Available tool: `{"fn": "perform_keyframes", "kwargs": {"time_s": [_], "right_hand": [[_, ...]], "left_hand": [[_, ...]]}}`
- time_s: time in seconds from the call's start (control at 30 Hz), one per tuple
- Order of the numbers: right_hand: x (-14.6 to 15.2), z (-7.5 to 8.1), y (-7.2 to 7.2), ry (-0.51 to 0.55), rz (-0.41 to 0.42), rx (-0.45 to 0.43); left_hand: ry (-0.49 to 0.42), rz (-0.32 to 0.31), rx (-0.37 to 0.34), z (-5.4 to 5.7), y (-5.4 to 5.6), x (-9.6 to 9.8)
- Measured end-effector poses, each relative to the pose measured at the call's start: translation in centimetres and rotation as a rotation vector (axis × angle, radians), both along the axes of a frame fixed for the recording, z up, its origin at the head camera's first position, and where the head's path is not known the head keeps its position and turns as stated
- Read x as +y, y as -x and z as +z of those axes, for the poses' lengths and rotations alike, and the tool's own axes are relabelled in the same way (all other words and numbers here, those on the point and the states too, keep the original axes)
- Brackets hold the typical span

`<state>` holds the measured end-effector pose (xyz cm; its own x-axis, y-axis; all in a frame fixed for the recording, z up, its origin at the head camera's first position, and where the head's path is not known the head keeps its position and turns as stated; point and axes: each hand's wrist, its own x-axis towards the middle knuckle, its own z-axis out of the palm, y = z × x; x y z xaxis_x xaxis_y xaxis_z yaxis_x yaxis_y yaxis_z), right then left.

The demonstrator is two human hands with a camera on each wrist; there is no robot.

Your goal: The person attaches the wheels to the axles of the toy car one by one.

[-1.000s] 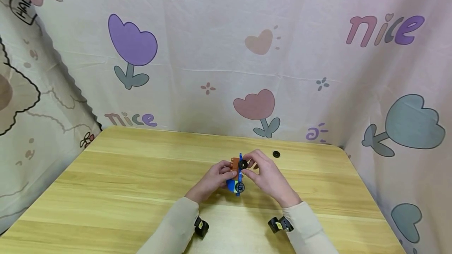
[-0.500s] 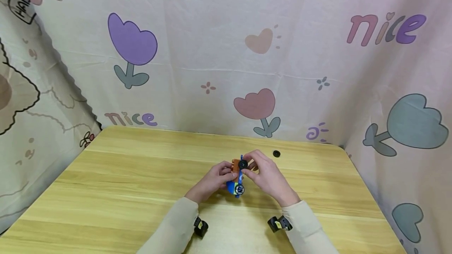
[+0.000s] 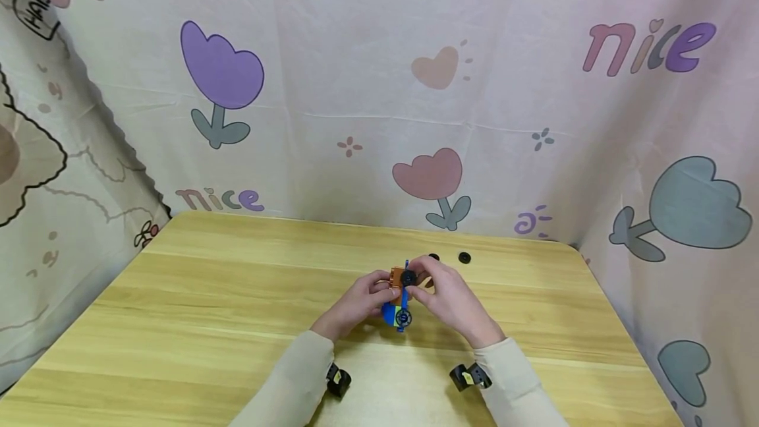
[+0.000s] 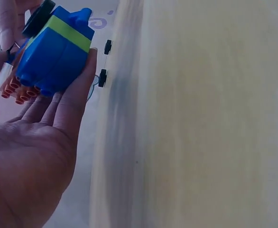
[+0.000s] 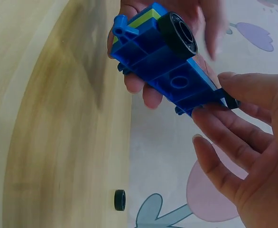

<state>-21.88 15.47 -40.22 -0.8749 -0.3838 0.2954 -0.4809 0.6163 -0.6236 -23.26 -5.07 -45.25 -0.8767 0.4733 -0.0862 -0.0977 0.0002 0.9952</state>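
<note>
My left hand (image 3: pixel 358 298) grips a toy brick car by its sides. The car has a blue base (image 5: pixel 153 71), a blue and lime front (image 4: pixel 53 59) and orange studded bricks (image 3: pixel 396 279). It is held above the table, its underside turned towards my right hand. One black wheel (image 5: pixel 178 34) is on the axle at the blue and lime end. At the other end my right hand (image 3: pixel 447 292) pinches another black wheel (image 3: pixel 408 278) between thumb and fingers, right at the base's side. Part of that wheel is hidden by the fingers in the right wrist view.
Two loose black wheels lie near the table's far edge: one (image 3: pixel 464 257) beyond my right hand, the other (image 3: pixel 434 257) just behind its fingers. The wooden table (image 3: pixel 207 321) meets a printed curtain (image 3: pixel 332 84) at the back. Each sleeve carries a wrist camera (image 3: pixel 338 381).
The car and the pinched wheel have shifted very slightly. My right fingers sit a little lower, and a second loose wheel shows behind them. Both hands keep their hold.
</note>
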Motion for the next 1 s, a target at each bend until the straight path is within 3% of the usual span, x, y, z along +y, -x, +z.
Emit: {"fn": "perform_keyframes", "kwargs": {"time_s": [0.43, 1.0], "right_hand": [[0.16, -0.73, -0.14, 0.087, 0.085, 0.020], [0.14, -0.48, -0.12, 0.149, 0.032, -0.027]], "left_hand": [[0.046, 0.013, 0.032, 0.04, -0.20, -0.02], [0.040, -0.020, 0.046, 0.15, -0.18, -0.05]]}}
